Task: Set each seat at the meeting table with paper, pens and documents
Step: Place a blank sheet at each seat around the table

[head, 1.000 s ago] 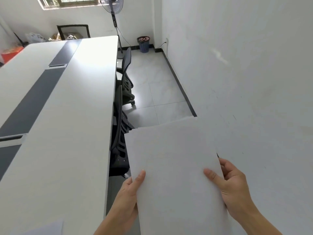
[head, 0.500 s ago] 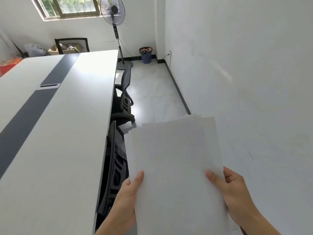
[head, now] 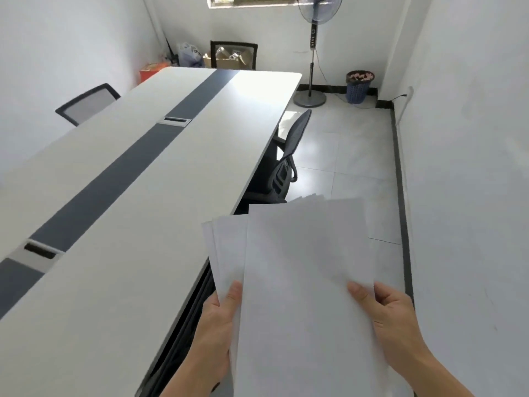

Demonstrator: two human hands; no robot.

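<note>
A stack of white paper sheets (head: 303, 270) is held in front of me, above the right edge of the long white meeting table (head: 137, 202). My left hand (head: 214, 333) grips the stack's left edge with the thumb on top. My right hand (head: 392, 319) holds the right edge, thumb on top as well. The top sheet sits shifted to the right, so the lower sheets fan out at the left. A black mesh chair (head: 286, 159) is tucked at the table's right side ahead, and another chair back (head: 183, 333) stands just below the papers.
A dark grey strip with cable boxes (head: 174, 121) runs down the table's middle. Another chair (head: 86, 103) stands at the far left side. A standing fan (head: 313, 53), a blue bin (head: 357, 87) and boxes (head: 229, 57) are at the far wall. A white wall (head: 472, 167) runs along the right.
The view has swung left, showing more of the table and the left chair. The top sheet has slid right, fanning the stack. Both hands keep their hold.
</note>
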